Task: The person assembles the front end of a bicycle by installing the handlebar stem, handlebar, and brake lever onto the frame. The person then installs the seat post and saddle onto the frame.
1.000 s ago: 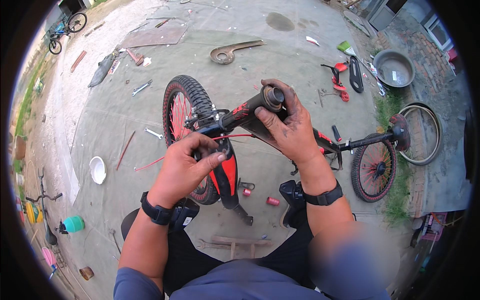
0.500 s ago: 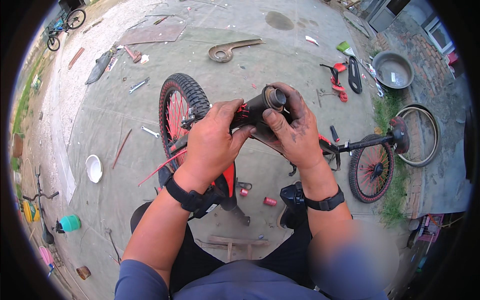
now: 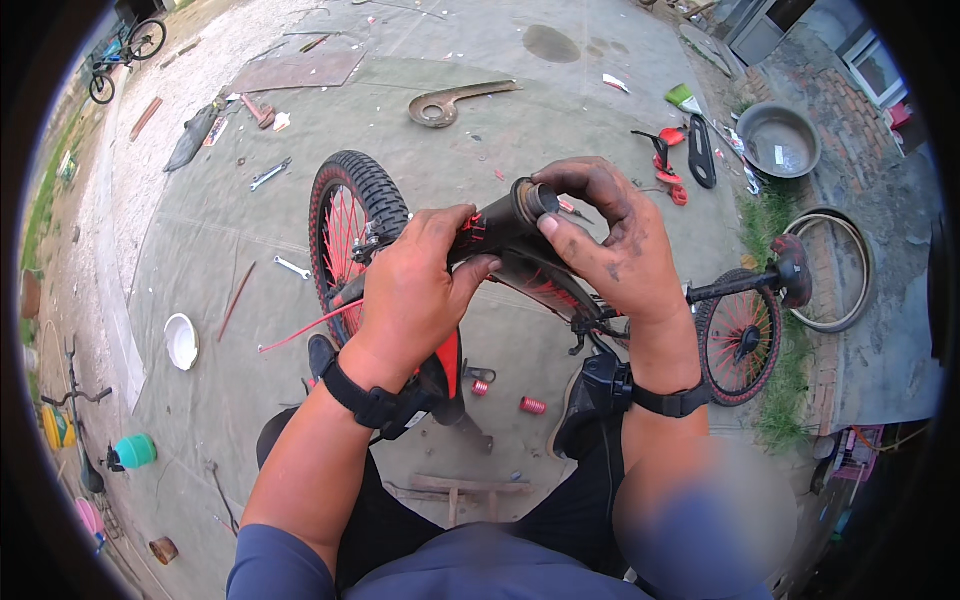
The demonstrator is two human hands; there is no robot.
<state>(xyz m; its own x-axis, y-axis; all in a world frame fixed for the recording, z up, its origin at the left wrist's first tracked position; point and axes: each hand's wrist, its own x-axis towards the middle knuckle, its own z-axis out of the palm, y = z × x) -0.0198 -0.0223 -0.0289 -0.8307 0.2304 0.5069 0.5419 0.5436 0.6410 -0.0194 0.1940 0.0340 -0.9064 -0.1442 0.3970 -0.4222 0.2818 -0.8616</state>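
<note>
The black-and-red bicycle frame [image 3: 540,282] tilts across in front of me. My left hand [image 3: 408,285] is closed around its black head tube [image 3: 492,226], the thumb beneath it. At the tube's upper end, a short greyish metal cylinder [image 3: 542,199] sticks out beside a worn round rim. The thumb and forefinger of my right hand [image 3: 625,250] pinch this cylinder from two sides, and their tips are dark with grease. Left of the frame stands a knobby-tyred wheel [image 3: 392,190] with red spokes. Towards the right are the other wheel [image 3: 745,338] and the saddle [image 3: 793,272].
Two red coil springs [image 3: 533,405] lie below the frame near my feet. Wrenches [image 3: 292,267], a white bowl [image 3: 182,342] and a chain guard [image 3: 435,110] rest on the ground sheet. A metal basin [image 3: 779,140] and a loose tyre [image 3: 868,270] are at the right.
My right hand has shifted slightly right, its fingers less wrapped over the tube and now at the cylinder's end. The head tube has turned and moved a little left with my left hand.
</note>
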